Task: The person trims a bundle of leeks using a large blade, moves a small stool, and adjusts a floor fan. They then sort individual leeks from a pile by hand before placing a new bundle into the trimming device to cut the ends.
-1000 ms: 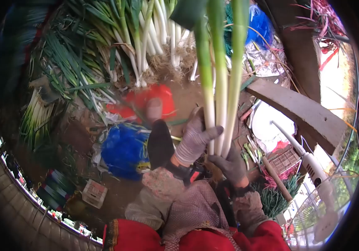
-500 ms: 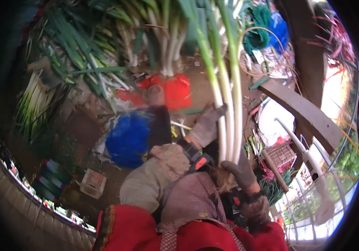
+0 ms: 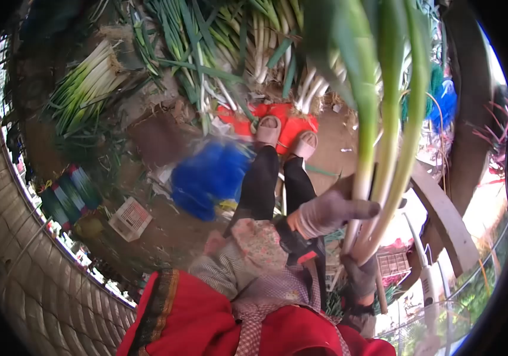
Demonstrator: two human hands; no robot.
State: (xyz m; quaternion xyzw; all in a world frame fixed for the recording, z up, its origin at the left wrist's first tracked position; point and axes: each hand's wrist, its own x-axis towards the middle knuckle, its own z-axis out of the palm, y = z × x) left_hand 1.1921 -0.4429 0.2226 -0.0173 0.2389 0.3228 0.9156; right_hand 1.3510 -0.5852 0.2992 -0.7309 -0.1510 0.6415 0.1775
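Several long green onions (image 3: 365, 184) with white stems stand upright close in front of me, their leafy tops large and near the camera. My left hand (image 3: 331, 212), in a pale glove with dark fingertips, is closed around the white stems, thumb lying across them. Lower down, my right hand (image 3: 360, 277), in a dark glove, grips the bottom ends of the same stalks. The roots are hidden behind that hand.
More green onions (image 3: 206, 35) are heaped at the back, and a bundle (image 3: 88, 83) lies at left. A blue plastic bag (image 3: 209, 178), red sheet (image 3: 286, 113) and white basket (image 3: 131, 218) are on the ground. A curved beam (image 3: 443, 216) stands at right.
The green onions have come up closer to the camera and shifted right. My left hand has moved right and wrapped around the stems. My view has turned, and both feet show now.
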